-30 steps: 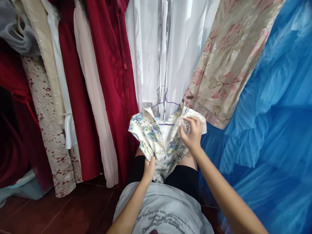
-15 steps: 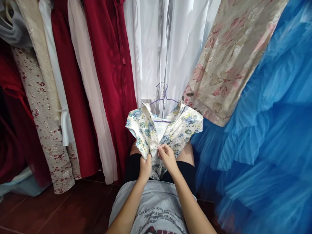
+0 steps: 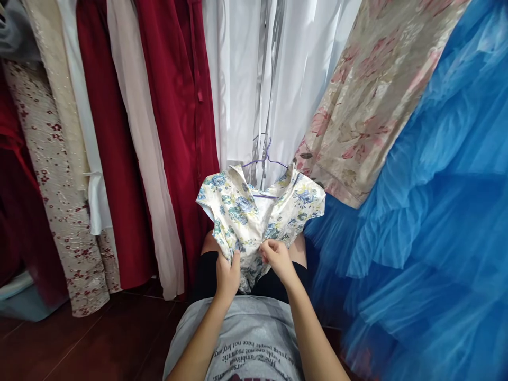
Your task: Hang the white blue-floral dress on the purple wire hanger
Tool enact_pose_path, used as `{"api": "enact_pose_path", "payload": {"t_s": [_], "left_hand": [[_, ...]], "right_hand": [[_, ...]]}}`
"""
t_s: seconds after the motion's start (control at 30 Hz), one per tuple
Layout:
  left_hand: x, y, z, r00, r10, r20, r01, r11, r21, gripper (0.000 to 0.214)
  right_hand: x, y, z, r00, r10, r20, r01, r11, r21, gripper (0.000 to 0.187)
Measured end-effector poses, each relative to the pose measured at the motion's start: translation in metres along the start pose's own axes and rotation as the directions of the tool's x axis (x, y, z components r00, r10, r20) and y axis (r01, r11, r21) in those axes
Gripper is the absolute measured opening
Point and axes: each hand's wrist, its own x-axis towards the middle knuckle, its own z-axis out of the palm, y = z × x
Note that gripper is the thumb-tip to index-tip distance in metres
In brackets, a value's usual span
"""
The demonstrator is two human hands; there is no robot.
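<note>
A short-sleeved cream dress with blue and yellow flowers lies over my lap, its lower part bunched up. A thin purple hanger sits inside its neckline, hook pointing away from me. My left hand grips the cloth at the left side of the bodice, thumb on top. With fingertips pinched, my right hand holds the fabric at the middle of the front, just below the V of the neck. What exactly lies between those fingertips is hidden.
Dark red dresses, a pale pink one and a beaded one hang at left. White cloth hangs ahead. At right are a pink-flowered garment and blue tulle. A pale tub stands on the tiled floor.
The front of the dress is spread flatter, its left side drawn a little left by my left hand. My right hand still pinches the middle. The view has shifted slightly.
</note>
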Motion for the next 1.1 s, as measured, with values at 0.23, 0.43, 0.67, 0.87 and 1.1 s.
{"api": "enact_pose_path", "payload": {"t_s": [0.23,0.43,0.67,0.87,1.1], "left_hand": [[-0.006,0.036,0.036,0.898,0.417,0.143,-0.434,0.893,0.122,0.044],[0.008,0.038,0.044,0.855,0.346,0.386,-0.39,0.92,0.038,0.014],[0.003,0.016,0.042,0.824,0.37,0.429,-0.434,0.899,0.058,0.017],[0.008,0.02,0.048,0.681,0.418,0.601,-0.593,0.796,0.118,0.014],[0.039,0.032,0.022,0.395,0.424,0.815,-0.806,0.585,0.087,0.007]], "right_hand": [[-0.005,-0.037,-0.027,0.993,0.064,0.101,-0.062,0.998,-0.025,0.03],[0.003,-0.042,-0.016,0.99,0.098,0.104,-0.101,0.994,0.027,0.03],[0.076,-0.091,-0.022,0.993,0.04,-0.108,-0.005,0.951,0.308,0.02],[0.137,-0.16,-0.035,0.986,-0.022,-0.166,0.069,0.956,0.285,0.01],[0.132,-0.172,-0.041,0.979,-0.131,-0.159,0.161,0.967,0.199,0.009]]}}
